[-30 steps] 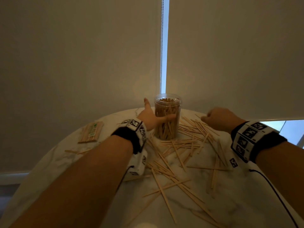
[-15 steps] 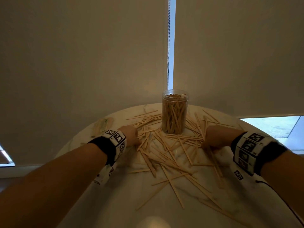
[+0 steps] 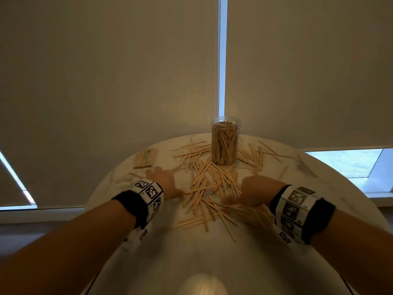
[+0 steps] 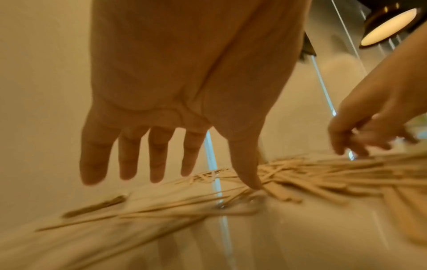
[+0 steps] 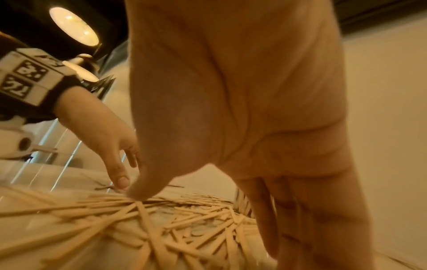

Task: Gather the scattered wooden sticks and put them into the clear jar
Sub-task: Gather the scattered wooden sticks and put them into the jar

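A clear jar nearly full of upright wooden sticks stands at the far middle of the round marble table. Loose wooden sticks lie heaped in front of it and fan out on both sides. My left hand lies flat left of the heap, fingers spread and straight, thumb touching the sticks. My right hand rests on the heap's right side with fingers extended, its thumb tip touching sticks. Neither hand holds a stick.
A banded bundle of sticks lies at the table's far left. More sticks lie right of the jar. Roller blinds hang close behind the table, with a bright window strip at the right.
Both hands have pulled back from beside the jar toward me and flattened on the table. The sticks are swept into a tighter heap between them.
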The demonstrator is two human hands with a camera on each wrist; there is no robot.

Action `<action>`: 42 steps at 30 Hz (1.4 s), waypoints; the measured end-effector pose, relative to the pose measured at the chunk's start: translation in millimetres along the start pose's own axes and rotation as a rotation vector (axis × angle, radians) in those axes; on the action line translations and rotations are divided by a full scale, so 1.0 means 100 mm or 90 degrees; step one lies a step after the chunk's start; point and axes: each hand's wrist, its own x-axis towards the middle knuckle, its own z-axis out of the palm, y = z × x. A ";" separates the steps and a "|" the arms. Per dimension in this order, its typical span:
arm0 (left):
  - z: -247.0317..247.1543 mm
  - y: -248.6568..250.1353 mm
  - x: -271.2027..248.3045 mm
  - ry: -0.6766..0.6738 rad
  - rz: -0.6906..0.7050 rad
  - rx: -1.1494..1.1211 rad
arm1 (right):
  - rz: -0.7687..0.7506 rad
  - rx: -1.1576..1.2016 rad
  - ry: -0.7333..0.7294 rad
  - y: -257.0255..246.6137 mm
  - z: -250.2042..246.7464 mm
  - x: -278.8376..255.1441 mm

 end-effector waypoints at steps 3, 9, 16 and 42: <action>0.06 -0.11 -0.06 -0.055 -0.001 0.008 | -0.014 -0.054 -0.030 -0.11 0.13 -0.06; 0.12 0.28 -0.33 -0.006 0.189 -0.152 | -0.071 0.051 0.042 -0.31 0.16 -0.07; 0.15 0.46 -0.42 0.058 0.108 -0.186 | -0.085 0.074 0.038 -0.26 0.13 -0.24; 0.09 0.68 -0.63 0.006 0.099 -0.098 | -0.018 0.024 0.049 -0.15 0.11 -0.51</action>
